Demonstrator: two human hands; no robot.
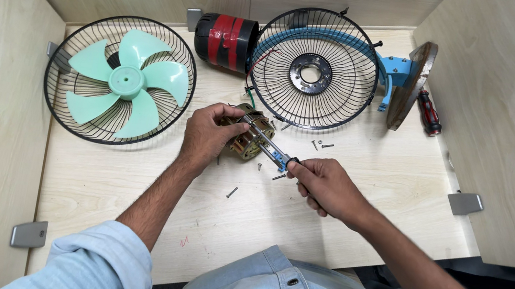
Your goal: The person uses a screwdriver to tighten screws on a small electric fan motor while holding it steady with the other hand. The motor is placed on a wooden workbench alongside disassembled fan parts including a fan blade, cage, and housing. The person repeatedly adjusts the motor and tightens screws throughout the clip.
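Observation:
My left hand (209,135) grips a small fan motor (250,138) with copper windings, resting on the wooden table (369,184). My right hand (327,187) holds a blue-handled screwdriver (271,148) whose shaft runs up and left onto the top of the motor. Loose screws (232,192) lie on the table around the motor and near both hands.
A wire guard holding a mint-green fan blade (123,81) lies at the left. A second black wire guard (313,69) stands at the back centre, beside a black and red motor housing (225,40) and a blue bracket (395,70) with a round base. A red-handled screwdriver (429,112) lies at the right wall.

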